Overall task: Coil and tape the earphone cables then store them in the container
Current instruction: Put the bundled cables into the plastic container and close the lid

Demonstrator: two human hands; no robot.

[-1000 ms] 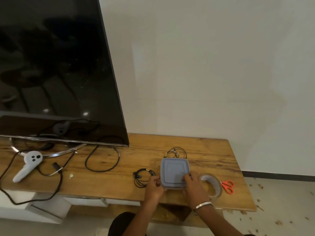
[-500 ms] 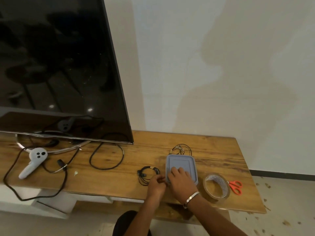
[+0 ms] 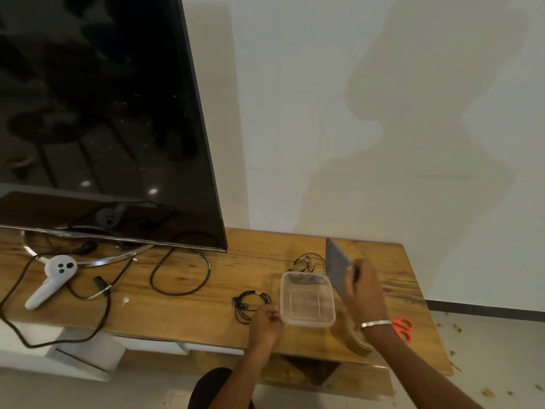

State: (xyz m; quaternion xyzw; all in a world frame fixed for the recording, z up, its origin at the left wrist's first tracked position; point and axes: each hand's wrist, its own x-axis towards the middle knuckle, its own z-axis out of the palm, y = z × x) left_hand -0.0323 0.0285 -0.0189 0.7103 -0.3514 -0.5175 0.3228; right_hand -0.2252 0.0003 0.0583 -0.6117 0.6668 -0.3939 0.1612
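Gripping a flat grey lid (image 3: 339,270) tilted at centre right, the right hand (image 3: 364,287) lifts it while the left hand (image 3: 265,321) pinches the clear rectangular plastic container's (image 3: 306,320) rim.

grey lid (image 3: 338,267), clear container (image 3: 308,321), orange scissors (image 3: 402,328)

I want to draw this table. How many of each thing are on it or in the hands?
Earphone bundles: 2
Container: 1
Lid: 1, held up by the right hand
Tape roll: 1
Scissors: 1
Controller: 1
Television: 1
Loose black cables: 2
Total: 10
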